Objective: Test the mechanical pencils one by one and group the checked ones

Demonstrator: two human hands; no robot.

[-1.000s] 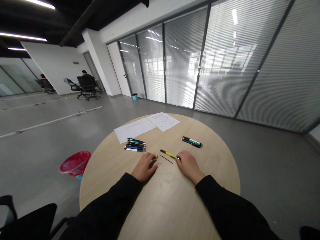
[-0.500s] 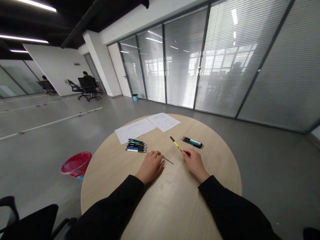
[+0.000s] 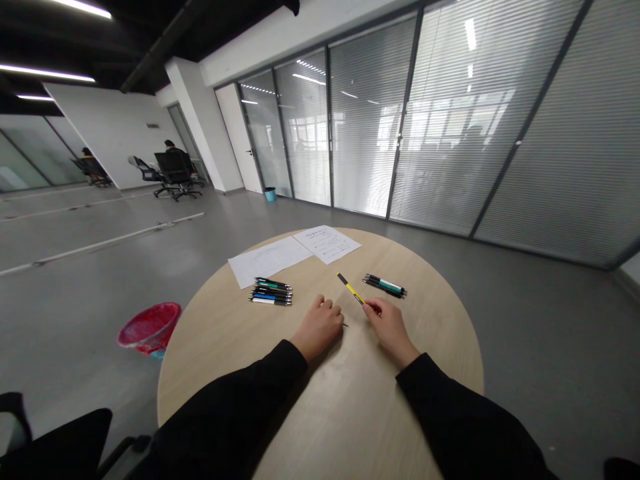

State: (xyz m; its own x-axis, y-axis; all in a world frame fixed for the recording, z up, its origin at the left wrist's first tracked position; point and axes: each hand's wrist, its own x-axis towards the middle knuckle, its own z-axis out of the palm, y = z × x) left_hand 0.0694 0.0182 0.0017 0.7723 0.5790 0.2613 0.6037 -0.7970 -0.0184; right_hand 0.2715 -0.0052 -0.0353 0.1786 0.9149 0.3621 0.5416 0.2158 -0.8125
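My right hand (image 3: 389, 328) pinches the lower end of a slim yellow tube with a dark end (image 3: 351, 289), which looks like a pen barrel and slants up and to the left. My left hand (image 3: 320, 327) is closed low over the tabletop, its fingers curled around a thin dark rod that looks like a pen refill (image 3: 345, 325). Just the rod's tip shows past the fingers; the hand hides the rest. Several pens (image 3: 271, 292) lie in a row beyond my left hand. A smaller group of pens (image 3: 384, 285) lies beyond my right hand.
Two printed paper sheets (image 3: 270, 259) lie at the far side of the round wooden table (image 3: 320, 427). A red basket (image 3: 150, 328) stands on the floor at left, near a black chair (image 3: 60, 443). A person sits farther back among office chairs (image 3: 173, 170).
My left hand has slid right and slightly toward me, over the thin rod, so less of the rod shows. My right hand and the yellow barrel have hardly moved.
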